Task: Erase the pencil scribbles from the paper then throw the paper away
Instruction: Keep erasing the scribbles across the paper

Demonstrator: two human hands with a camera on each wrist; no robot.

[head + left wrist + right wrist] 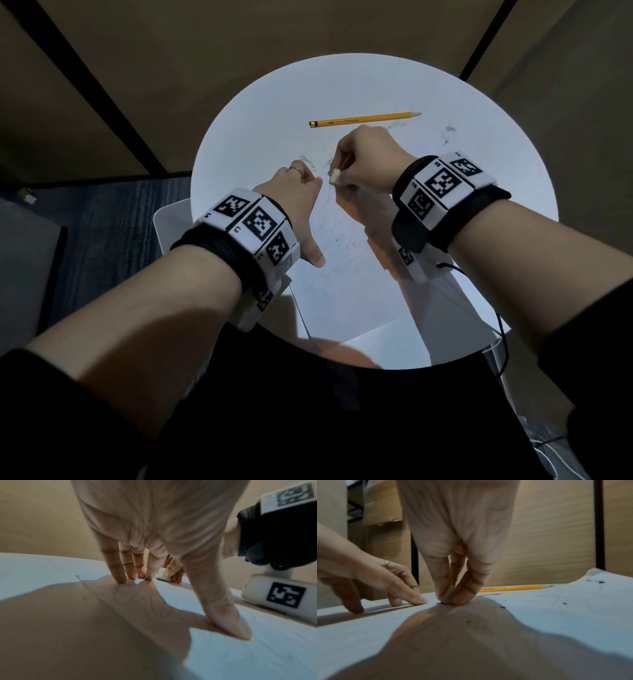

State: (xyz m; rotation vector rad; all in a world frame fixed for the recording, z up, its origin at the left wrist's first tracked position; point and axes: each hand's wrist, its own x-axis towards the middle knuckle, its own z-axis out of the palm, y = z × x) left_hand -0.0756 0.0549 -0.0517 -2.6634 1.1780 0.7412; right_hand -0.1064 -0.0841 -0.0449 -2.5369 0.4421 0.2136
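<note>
Head view showed one sheet of paper (346, 294) lying flat on a round white table (260, 113), its near edge by the person's body and its far part under both hands. Faint pencil scribbles (310, 161) remained on the sheet just beyond the left hand (296, 195), and fainter lines ran between the two wrists.

That left hand lay open, its straight fingers (120, 573) and thumb spread and pressing the paper down. Its ring finger carried one ring (295, 169).

Just to its right, the right hand (371, 164) pinched one small white eraser (335, 177) between thumb and fingertips, the eraser's lower end touching the sheet. In the right wrist view the eraser (447, 595) met the paper close beside the left hand's fingertips, and dark crumbs (565, 603) were scattered over the sheet to the right.

One yellow pencil (364, 119) lay on the table beyond both hands, apart from them, with its point to the right. Printing ran along its barrel but was too small to read.

Each wrist wore a black band with white blocks of square black-and-white codes; the left ones were marked "L3" (236, 230) and "L4" (208, 216).
</note>
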